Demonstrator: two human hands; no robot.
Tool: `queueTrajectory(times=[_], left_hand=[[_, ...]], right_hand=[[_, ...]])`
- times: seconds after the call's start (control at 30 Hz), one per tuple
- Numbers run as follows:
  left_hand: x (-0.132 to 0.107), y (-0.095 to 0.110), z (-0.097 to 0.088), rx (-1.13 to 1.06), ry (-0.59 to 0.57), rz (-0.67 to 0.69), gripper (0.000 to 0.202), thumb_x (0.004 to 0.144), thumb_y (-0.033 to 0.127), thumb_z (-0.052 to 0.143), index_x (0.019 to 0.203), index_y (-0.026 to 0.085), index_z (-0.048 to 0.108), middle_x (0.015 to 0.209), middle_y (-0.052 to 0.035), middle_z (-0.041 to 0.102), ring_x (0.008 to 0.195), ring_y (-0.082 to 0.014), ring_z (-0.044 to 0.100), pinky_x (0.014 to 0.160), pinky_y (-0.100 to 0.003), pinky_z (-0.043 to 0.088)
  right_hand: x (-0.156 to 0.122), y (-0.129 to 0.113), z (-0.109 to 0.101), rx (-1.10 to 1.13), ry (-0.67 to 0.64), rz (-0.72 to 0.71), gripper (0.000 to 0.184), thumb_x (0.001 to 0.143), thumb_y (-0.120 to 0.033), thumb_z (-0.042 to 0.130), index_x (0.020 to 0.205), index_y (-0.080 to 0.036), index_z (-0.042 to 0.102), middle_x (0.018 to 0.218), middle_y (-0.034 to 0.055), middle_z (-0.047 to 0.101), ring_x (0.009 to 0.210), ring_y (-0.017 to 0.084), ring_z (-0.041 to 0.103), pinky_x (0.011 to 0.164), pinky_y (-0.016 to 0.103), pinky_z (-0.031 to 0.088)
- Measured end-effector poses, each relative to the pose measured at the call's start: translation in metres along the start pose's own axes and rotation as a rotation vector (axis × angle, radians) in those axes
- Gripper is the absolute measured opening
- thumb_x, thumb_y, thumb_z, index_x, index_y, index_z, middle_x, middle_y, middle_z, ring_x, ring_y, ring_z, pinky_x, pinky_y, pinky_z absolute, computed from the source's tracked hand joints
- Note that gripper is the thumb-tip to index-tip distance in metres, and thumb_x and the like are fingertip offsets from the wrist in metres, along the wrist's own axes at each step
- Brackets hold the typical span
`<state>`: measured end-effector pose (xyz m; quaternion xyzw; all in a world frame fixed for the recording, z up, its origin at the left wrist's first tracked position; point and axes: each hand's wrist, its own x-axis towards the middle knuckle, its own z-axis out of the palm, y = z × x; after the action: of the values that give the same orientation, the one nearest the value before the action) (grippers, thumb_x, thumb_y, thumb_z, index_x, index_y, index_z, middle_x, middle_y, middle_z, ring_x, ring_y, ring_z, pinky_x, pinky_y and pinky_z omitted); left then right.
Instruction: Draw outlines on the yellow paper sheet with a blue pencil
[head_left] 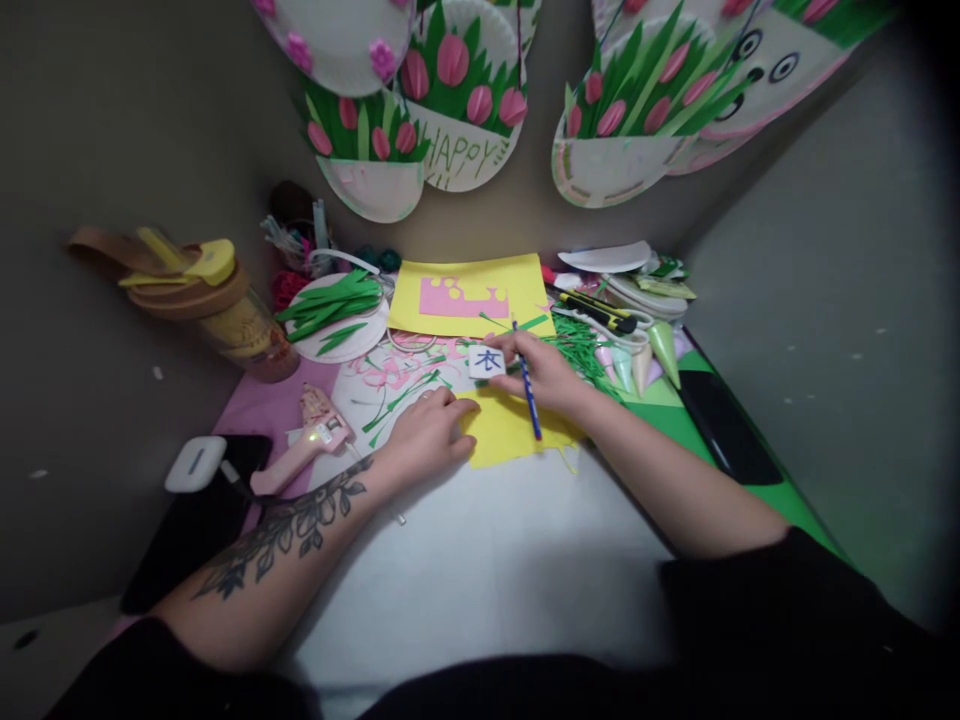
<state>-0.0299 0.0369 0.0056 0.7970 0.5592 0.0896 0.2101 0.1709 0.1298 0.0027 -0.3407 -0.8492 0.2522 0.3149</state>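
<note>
My right hand (551, 378) is closed, pinching a small white card (487, 362) with a dark blue character drawn on it. A blue pencil (529, 395) lies slantwise across the same hand, held along with the card. My left hand (424, 437) rests palm down, fingers apart, with its fingertips on the left edge of a yellow paper sheet (504, 432). The sheet lies flat below both hands, and its right edge looks ragged. Thin green paper strips (405, 405) and pink scraps are strewn just beyond my left hand.
A pink glue gun (307, 440) lies left, near a white earbud case (196, 464). Behind are a yellow sheet (472, 262) with a cut pink piece, a plate of green leaves (337, 345), and a utility knife (600, 310). A black phone (727, 425) lies right. Paper-plate crafts (469, 165) hang above.
</note>
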Motion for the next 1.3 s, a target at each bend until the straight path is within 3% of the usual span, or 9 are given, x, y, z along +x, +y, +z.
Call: queueTrajectory(times=[0.13,0.27,0.6,1.3], left_hand=[[0.0,0.0,0.001,0.019,0.001,0.002,0.044,0.078,0.035,0.054,0.122,0.026,0.055,0.105,-0.0059,0.053,0.099,-0.0231,0.052,0.088,-0.035,0.042],[-0.001,-0.002,0.004,0.03,0.018,0.017,0.047,0.078,0.034,0.053,0.124,0.024,0.053,0.105,-0.0063,0.053,0.1,-0.0233,0.052,0.09,-0.035,0.042],[0.0,-0.003,0.004,0.006,0.013,0.02,0.046,0.078,0.034,0.054,0.123,0.024,0.054,0.106,-0.0066,0.054,0.101,-0.024,0.052,0.09,-0.036,0.041],[0.0,-0.003,0.005,0.01,0.008,0.01,0.046,0.078,0.034,0.054,0.124,0.025,0.053,0.107,-0.0064,0.054,0.101,-0.0238,0.052,0.091,-0.035,0.041]], right_hand=[[-0.034,-0.007,-0.002,-0.116,0.038,0.088,0.026,0.066,-0.023,0.066,0.074,-0.022,0.042,0.105,0.0093,0.064,0.096,0.025,0.055,0.081,0.037,0.039],[-0.05,-0.008,0.006,-0.176,0.034,0.118,0.026,0.065,-0.023,0.064,0.074,-0.023,0.04,0.096,0.0079,0.064,0.092,0.025,0.054,0.079,0.036,0.039],[-0.051,-0.009,0.011,-0.228,0.028,0.161,0.027,0.064,-0.022,0.063,0.073,-0.023,0.037,0.083,0.0049,0.06,0.085,0.024,0.052,0.071,0.033,0.038],[-0.043,-0.01,0.015,-0.249,0.024,0.106,0.023,0.061,-0.02,0.058,0.072,-0.024,0.038,0.075,0.0031,0.058,0.078,0.023,0.049,0.071,0.033,0.037]])
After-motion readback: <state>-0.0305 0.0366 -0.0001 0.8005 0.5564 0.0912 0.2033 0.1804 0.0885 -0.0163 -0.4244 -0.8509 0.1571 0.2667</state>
